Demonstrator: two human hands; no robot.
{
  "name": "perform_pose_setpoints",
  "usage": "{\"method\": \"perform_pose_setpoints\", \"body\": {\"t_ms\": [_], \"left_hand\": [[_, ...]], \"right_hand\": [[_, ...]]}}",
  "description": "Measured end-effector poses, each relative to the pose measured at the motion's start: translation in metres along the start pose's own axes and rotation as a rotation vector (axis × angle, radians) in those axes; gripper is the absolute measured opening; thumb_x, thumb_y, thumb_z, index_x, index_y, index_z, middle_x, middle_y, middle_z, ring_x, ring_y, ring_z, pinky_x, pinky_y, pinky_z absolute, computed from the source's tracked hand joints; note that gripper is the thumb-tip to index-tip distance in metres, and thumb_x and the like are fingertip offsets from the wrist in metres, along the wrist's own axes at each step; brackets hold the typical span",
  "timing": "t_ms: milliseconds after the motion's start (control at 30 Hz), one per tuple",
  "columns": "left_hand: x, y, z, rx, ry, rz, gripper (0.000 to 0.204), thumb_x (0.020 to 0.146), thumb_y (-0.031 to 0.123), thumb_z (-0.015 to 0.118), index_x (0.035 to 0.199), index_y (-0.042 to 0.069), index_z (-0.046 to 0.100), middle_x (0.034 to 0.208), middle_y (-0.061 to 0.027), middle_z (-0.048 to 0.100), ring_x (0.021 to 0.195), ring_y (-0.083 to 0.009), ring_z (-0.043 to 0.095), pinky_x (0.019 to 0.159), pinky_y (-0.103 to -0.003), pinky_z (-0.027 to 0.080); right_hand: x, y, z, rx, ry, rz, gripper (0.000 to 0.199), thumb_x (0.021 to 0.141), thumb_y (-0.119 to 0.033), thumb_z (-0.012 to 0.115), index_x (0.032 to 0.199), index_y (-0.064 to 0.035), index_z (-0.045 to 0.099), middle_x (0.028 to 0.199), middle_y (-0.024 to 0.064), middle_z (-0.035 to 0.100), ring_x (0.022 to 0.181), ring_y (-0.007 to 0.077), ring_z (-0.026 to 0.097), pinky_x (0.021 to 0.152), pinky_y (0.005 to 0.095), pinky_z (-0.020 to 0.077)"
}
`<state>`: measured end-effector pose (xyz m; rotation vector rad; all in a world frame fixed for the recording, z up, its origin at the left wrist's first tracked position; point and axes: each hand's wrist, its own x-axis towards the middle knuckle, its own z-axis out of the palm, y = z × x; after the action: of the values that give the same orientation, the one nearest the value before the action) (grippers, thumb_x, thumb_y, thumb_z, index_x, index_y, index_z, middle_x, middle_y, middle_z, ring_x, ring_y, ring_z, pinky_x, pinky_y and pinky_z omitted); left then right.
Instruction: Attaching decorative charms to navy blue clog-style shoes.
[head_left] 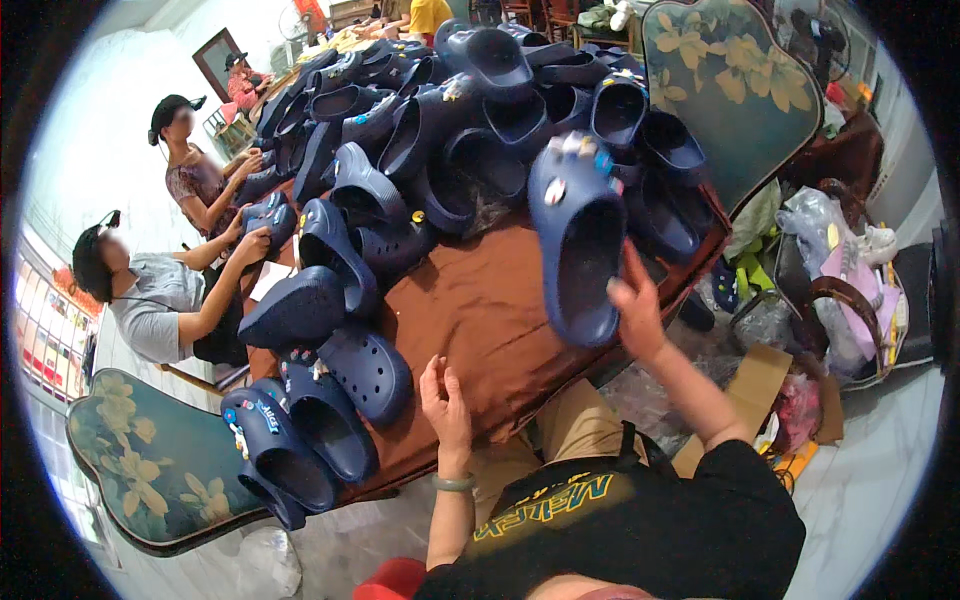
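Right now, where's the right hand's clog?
Head view, right of centre: the right hand grips the navy clog near its heel, heaped clogs beyond it, bare brown cloth to its left.

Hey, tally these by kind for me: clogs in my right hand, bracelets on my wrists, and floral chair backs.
Navy clog in your right hand: 1
Bracelet: 1
Floral chair backs: 2
Total: 4
The piled clogs aren't included; they overlap too much to count surely.
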<state>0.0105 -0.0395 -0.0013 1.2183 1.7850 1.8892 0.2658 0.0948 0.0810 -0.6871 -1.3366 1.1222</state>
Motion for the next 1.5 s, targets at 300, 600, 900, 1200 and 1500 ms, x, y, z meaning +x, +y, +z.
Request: {"method": "perform_pose_setpoints", "body": {"t_ms": [300, 600, 900, 1200, 1500], "left_hand": [[-0.001, -0.004, 0.002, 0.37, -0.136, 0.154, 0.023, 0.085, 0.013, 0.066, 0.105, 0.001, 0.064, 0.102, -0.0141, 0.064, 0.098, -0.0304, 0.059, 0.086, -0.039, 0.048], [0.001, -0.007, -0.003, 0.407, -0.131, 0.231, 0.014, 0.084, 0.011, 0.066, 0.095, 0.003, 0.067, 0.094, -0.0115, 0.066, 0.095, -0.0284, 0.06, 0.085, -0.038, 0.047], [-0.004, -0.018, -0.007, 0.391, -0.021, 0.199, 0.012, 0.083, 0.012, 0.066, 0.093, 0.004, 0.068, 0.092, -0.0099, 0.066, 0.094, -0.0281, 0.06, 0.083, -0.039, 0.047], [0.0, -0.02, -0.002, 0.287, -0.037, 0.261, 0.011, 0.081, 0.009, 0.067, 0.091, 0.004, 0.066, 0.089, -0.0087, 0.065, 0.091, -0.0273, 0.059, 0.079, -0.039, 0.046], [-0.001, -0.022, -0.003, 0.294, -0.04, 0.251, 0.01, 0.081, 0.011, 0.067, 0.089, 0.005, 0.065, 0.088, -0.0085, 0.063, 0.091, -0.0268, 0.058, 0.075, -0.039, 0.044]], "right_hand": [[0.254, -0.005, -0.04, -0.3, 0.155, -0.048, 0.053, 0.091, -0.023, 0.062, 0.139, -0.0066, 0.048, 0.119, 0.0075, 0.059, 0.11, 0.0175, 0.054, 0.097, 0.0281, 0.0395], [0.293, 0.041, -0.066, -0.89, -0.026, -0.18, 0.049, 0.085, -0.02, 0.065, 0.132, -0.0115, 0.057, 0.13, 0.014, 0.053, 0.123, 0.0254, 0.049, 0.105, 0.0322, 0.035], [0.279, 0.049, -0.056, -0.88, -0.089, -0.122, 0.049, 0.088, -0.029, 0.065, 0.133, -0.0103, 0.056, 0.132, 0.015, 0.056, 0.123, 0.0251, 0.051, 0.104, 0.0333, 0.0367], [0.284, 0.057, -0.076, -1.508, 0.18, -0.423, 0.076, 0.089, -0.063, 0.049, 0.138, -0.0059, 0.047, 0.137, 0.0258, 0.045, 0.128, 0.041, 0.041, 0.107, 0.0474, 0.031], [0.088, 0.031, 0.052, -1.105, -0.41, -0.883, 0.047, 0.089, -0.015, 0.063, 0.131, -0.0013, 0.049, 0.134, 0.0237, 0.043, 0.124, 0.0397, 0.041, 0.104, 0.046, 0.0317]]}}
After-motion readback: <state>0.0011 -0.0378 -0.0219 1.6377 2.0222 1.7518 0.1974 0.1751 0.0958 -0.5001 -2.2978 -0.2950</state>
